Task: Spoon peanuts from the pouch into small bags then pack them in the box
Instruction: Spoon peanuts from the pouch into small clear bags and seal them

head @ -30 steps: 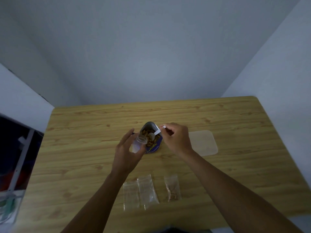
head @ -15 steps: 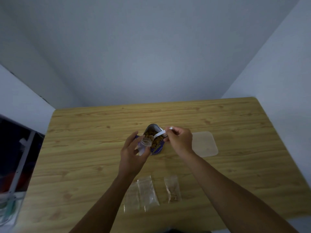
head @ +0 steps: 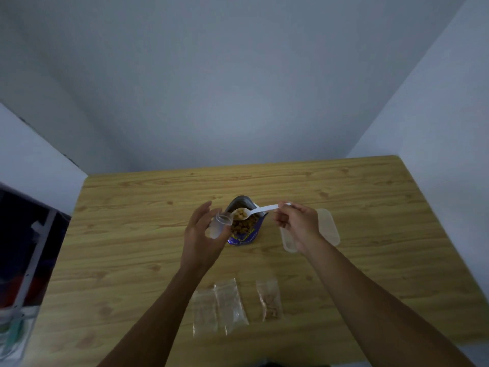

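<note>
Loaded spoon [head: 255, 211] lifted out of pouch [head: 244, 230], now at bag [head: 218, 225] mouth.

Dim, bluish, soft focus, wide-angle edge distortion

The right hand [head: 297, 225] covers part of the box [head: 329, 229]; lettering on the pouch [head: 244, 235] is unreadably blurred.

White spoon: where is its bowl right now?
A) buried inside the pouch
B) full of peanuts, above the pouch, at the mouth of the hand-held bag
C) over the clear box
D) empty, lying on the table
B: the white spoon, pinched by the right hand, carries peanuts above the pouch, beside the open mouth of the small bag that the left hand holds.
</note>
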Available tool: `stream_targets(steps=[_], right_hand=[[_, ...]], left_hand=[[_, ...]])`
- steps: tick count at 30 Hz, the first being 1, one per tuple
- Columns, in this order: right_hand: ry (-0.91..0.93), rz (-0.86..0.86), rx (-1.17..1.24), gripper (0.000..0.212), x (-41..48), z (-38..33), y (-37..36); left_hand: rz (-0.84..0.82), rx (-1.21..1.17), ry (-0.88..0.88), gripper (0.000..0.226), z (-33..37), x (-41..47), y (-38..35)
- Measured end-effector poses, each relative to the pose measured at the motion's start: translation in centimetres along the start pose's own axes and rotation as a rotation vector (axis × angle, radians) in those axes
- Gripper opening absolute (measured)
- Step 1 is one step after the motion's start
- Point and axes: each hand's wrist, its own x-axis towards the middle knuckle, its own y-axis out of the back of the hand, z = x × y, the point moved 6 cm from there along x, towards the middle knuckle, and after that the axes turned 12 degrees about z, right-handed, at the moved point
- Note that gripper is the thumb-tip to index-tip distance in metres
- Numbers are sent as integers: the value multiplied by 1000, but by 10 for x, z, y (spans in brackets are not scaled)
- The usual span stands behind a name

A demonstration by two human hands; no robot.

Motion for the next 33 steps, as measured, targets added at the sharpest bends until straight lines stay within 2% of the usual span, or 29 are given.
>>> stream_targets(steps=[5,10,17,21,24,33], right_hand=[[-28,-10,50,4,5,-15,9],[82,-64,37,6,0,-48,4],[433,-185,-235,8,-33,-82,-19],[688,-415,-403,16,-60,-90,-44],[796,-484,-489,21,-68,-96,-52],[800,-448,-342,15,-59,-117,-41]], left_hand=[[-88,77,0,45,10,15,-1],[-148,95,30,37,32,21,-3],[-207,74,-66,36,71,26,-12],[-204,60,-6,27,59,30,-17],[-179,23,42,35,50,30,-15],[-87,-46,74,23,33,27,-5]])
